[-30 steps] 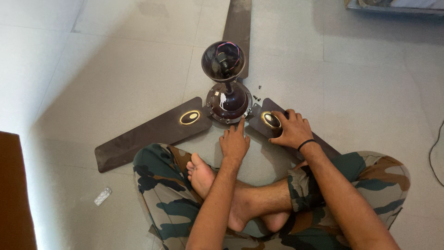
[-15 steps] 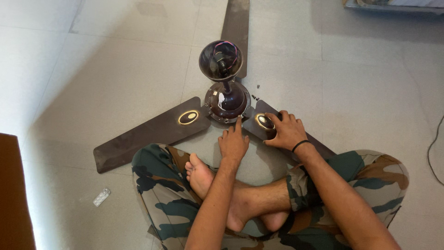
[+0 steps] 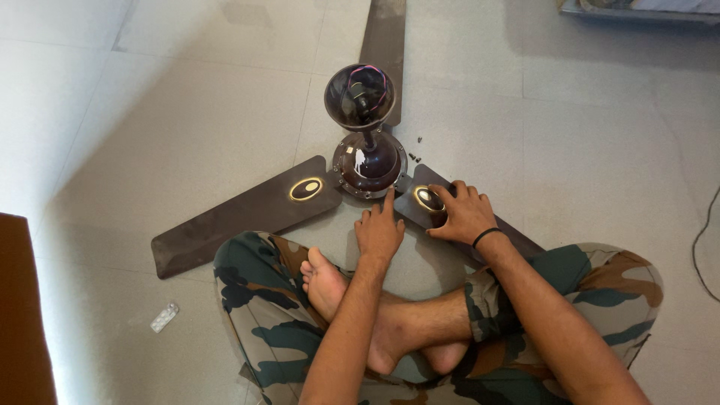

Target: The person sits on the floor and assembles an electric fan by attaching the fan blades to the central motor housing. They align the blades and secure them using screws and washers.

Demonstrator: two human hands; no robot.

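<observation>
A dark brown ceiling fan lies on the tiled floor, its motor hub (image 3: 368,169) upright with a domed canopy (image 3: 359,94) on the rod above. Three blades spread out: one to the left (image 3: 232,217), one to the far side (image 3: 382,41), one to the right (image 3: 427,196). My left hand (image 3: 379,229) rests flat on the floor, its index finger touching the hub's rim. My right hand (image 3: 463,212) presses on the right blade beside its gold oval emblem (image 3: 427,198).
Small loose screws (image 3: 414,156) lie on the floor just right of the hub. A blister strip (image 3: 165,318) lies by my left knee. My crossed legs in camouflage trousers (image 3: 262,315) fill the foreground. A brown object (image 3: 22,315) stands at the left edge.
My right hand has slid slightly toward the hub along the right blade, which shifted a little with it. My left hand has stayed put.
</observation>
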